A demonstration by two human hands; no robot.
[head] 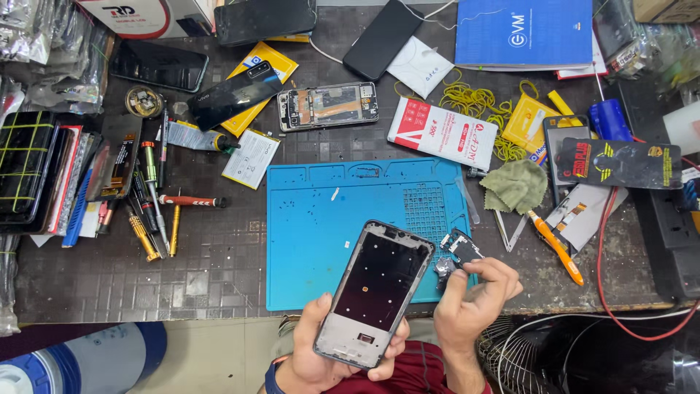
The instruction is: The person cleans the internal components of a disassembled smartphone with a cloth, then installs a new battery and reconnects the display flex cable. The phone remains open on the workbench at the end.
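We had the phone frame (378, 292) in our left hand (321, 350), fingers wrapped round its lower end, thumb on one edge, holding it tilted over the near edge of the blue repair mat (321, 241). Our right hand (470, 303) was just beside it, fingertips pinched on a small dark circuit part (459, 249) at the mat's right edge. A green cloth (516, 184) and an orange-handled tool (558, 248) lay off to the right, and a row of screwdrivers (157, 219) sat well off to the left.
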